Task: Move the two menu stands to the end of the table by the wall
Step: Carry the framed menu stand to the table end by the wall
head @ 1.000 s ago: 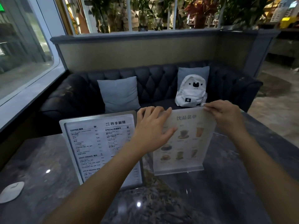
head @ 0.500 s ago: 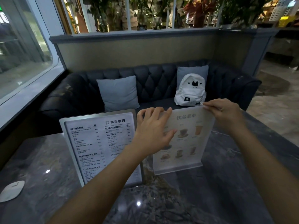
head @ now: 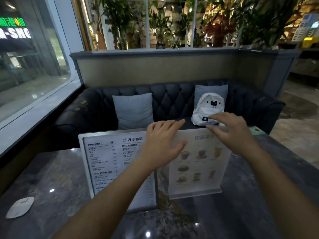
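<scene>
Two menu stands are upright on the dark marble table (head: 241, 213). The metal-framed text menu stand (head: 107, 163) is on the left. To its right, touching it or nearly so, is the clear acrylic drinks menu stand (head: 200, 168), its base on the table. My left hand (head: 160, 144) is at this stand's top left corner, fingers over the top edge and thumb on the front face. My right hand (head: 231, 131) hovers at the top right corner with fingers spread, only the thumb near the edge.
A window wall (head: 34, 87) runs along the table's left side. A small white flat object (head: 19, 207) lies at the near left. Behind the table is a dark tufted sofa (head: 172, 97) with two grey cushions and a white backpack (head: 208, 109).
My right hand has let go of the drinks menu stand's top right corner and spread its fingers. The left hand keeps its place. The view has tilted upward.
</scene>
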{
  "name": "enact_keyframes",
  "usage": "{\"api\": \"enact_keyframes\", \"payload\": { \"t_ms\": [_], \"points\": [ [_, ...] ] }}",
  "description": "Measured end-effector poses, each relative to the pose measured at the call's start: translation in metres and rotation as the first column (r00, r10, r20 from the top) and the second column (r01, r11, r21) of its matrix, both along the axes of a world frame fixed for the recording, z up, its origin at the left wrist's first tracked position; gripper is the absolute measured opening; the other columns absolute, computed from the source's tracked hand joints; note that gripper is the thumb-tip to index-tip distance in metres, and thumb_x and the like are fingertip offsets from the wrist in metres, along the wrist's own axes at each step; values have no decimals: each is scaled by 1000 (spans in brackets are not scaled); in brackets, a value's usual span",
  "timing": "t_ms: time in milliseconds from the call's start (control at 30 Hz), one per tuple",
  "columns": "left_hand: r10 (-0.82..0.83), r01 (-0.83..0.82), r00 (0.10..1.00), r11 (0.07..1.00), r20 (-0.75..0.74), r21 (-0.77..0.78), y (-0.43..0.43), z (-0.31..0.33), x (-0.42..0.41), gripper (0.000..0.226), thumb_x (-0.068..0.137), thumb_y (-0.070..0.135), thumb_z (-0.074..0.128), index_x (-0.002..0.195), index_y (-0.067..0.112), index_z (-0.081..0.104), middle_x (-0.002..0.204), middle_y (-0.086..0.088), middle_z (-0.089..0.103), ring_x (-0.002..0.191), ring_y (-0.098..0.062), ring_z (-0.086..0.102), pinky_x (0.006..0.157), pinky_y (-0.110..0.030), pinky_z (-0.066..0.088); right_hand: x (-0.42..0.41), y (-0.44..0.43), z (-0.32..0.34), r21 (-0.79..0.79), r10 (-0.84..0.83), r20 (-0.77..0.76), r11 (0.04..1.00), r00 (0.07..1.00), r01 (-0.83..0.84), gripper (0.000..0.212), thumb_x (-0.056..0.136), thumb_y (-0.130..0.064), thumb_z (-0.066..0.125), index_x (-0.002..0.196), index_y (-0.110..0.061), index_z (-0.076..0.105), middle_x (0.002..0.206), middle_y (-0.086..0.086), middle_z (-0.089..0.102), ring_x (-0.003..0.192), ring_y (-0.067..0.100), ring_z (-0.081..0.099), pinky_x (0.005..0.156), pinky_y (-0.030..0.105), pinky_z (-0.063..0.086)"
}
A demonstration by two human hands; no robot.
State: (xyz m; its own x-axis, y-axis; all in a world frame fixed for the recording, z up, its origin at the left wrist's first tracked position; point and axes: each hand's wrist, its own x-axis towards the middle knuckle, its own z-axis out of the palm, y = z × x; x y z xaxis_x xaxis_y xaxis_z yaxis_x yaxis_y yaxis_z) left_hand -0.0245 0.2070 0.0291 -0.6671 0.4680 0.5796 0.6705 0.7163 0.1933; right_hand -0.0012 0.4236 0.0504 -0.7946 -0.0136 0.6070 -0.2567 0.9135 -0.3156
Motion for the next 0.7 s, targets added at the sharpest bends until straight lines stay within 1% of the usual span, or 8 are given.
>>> {"api": "enact_keyframes", "payload": {
  "t_ms": [33, 67, 200, 267, 367, 500, 600, 700],
  "points": [
    [14, -14, 1000, 1000, -6, 8, -6, 2, -1, 56, 82, 49, 45, 133, 26, 39, 127, 3, 55, 116, -17, 45, 97, -33, 25, 0, -9, 3, -16, 34, 3, 999, 999, -34, 29, 82, -25, 63, 108, -12, 63, 110, 8, 66, 106, 26, 56, 91, 41, 38],
    [30, -30, 1000, 999, -9, 18, -12, 4, -3, 55, 82, 49, 44, 132, 26, 41, 127, 3, 55, 116, -16, 45, 96, -32, 25, -1, -20, 6, -28, 65, 0, 998, 998, -64, 29, 83, -24, 62, 108, -10, 63, 109, 10, 66, 104, 26, 56, 89, 38, 40],
    [116, -115, 993, 991, -17, 62, -43, 10, -9, 54, 81, 51, 43, 128, 25, 46, 127, 2, 55, 117, -18, 45, 95, -32, 25, -8, -68, 10, -50, 185, -4, 981, 983, -185, 28, 86, -22, 59, 109, -8, 61, 107, 10, 65, 99, 23, 57, 83, 33, 44],
    [159, -157, 987, 985, -17, 77, -62, 12, -11, 53, 82, 52, 43, 127, 24, 47, 126, 2, 55, 116, -18, 45, 95, -33, 25, -15, -92, 9, -58, 239, 20, 970, 971, -238, 29, 87, -23, 57, 112, -8, 60, 110, 9, 63, 100, 22, 56, 83, 33, 44],
    [230, -227, 973, 970, -21, 88, -91, 11, -14, 52, 81, 51, 46, 125, 23, 48, 125, 0, 57, 117, -21, 46, 96, -36, 28, -25, -128, 4, -64, 286, 83, 957, 955, -281, 36, 89, -27, 54, 120, -11, 55, 121, 6, 58, 109, 21, 52, 87, 32, 41],
    [333, -330, 943, 939, -16, 101, -131, 5, -18, 47, 85, 44, 54, 125, 22, 49, 127, -2, 56, 119, -21, 44, 96, -35, 25, -36, -167, -10, -46, 292, 117, 956, 949, -289, 42, 89, -26, 51, 129, -12, 44, 129, 7, 50, 116, 22, 46, 88, 30, 37],
    [404, -404, 914, 907, 17, 121, -158, -1, -19, 48, 85, 42, 55, 127, 21, 48, 130, -3, 53, 123, -22, 41, 99, -36, 25, -43, -182, -21, -42, 236, 104, 972, 966, -233, 47, 90, -25, 51, 132, -7, 39, 134, 12, 45, 121, 27, 39, 95, 31, 32],
    [468, -475, 880, 867, 81, 148, -181, -8, -20, 49, 85, 39, 56, 129, 19, 47, 135, -7, 49, 126, -25, 39, 103, -40, 26, -48, -188, -33, -106, 191, 101, 978, 976, -180, 52, 90, -25, 50, 134, -4, 34, 138, 16, 40, 124, 30, 36, 101, 35, 30]
  ]
}}
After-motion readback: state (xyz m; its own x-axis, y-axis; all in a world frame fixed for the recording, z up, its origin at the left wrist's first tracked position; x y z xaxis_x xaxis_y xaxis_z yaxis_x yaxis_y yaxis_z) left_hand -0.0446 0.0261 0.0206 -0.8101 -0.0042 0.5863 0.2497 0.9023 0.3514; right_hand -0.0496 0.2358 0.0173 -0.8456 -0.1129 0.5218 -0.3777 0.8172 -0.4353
